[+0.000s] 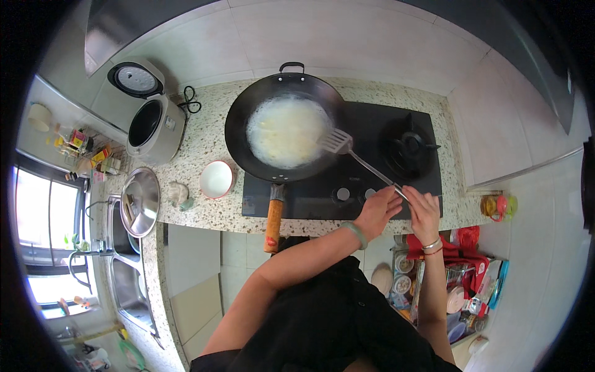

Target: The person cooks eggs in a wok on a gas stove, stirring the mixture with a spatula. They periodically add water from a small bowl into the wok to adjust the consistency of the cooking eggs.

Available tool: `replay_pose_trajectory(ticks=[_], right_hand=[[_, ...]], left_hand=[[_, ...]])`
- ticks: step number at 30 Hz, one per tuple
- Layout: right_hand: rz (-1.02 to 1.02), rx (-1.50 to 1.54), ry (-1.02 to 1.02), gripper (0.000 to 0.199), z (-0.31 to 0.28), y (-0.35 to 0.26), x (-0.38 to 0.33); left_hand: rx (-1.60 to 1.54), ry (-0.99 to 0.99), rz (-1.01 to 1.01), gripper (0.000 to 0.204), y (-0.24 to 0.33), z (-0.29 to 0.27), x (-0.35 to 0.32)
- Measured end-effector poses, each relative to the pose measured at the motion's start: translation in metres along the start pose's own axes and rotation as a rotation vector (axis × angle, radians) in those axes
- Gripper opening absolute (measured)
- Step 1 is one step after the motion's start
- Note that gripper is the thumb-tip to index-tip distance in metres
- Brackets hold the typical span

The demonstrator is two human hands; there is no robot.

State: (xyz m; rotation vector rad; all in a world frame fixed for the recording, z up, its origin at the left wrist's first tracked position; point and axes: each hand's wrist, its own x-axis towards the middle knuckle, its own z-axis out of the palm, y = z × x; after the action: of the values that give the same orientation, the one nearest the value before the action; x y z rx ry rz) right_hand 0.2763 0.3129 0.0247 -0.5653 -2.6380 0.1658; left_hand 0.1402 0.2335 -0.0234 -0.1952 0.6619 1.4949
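A black wok point(234, 139) sits on the left burner, with pale, frothy, steaming liquid point(288, 130) in it. A metal slotted turner point(338, 141) rests its head at the wok's right side, over the edge of the liquid. Its handle slants down toward me. My right hand point(424, 216) is closed on the handle's end. My left hand point(375, 214), below a pale green bangle, is closed at the handle just beside the right one; its fingertips are partly hidden. The wok's wooden handle point(273, 223) points toward me, with no hand on it.
Right of the wok is a bare burner point(409, 146) on the black hob point(362, 118). A white bowl point(217, 180), a pot lid point(141, 201) and an open rice cooker point(156, 130) stand left. Beyond is a sink point(131, 291). Packed goods point(455, 291) fill a rack below right.
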Motion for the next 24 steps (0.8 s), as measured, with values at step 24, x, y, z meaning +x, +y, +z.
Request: replay_pose_trajectory(ticks=[24], right_hand=[[0.459,0.208,0.035,0.048,0.161,0.06,-0.03]], left_hand=[[0.053,0.079,0.115,0.058,0.037,-0.021,-0.032]])
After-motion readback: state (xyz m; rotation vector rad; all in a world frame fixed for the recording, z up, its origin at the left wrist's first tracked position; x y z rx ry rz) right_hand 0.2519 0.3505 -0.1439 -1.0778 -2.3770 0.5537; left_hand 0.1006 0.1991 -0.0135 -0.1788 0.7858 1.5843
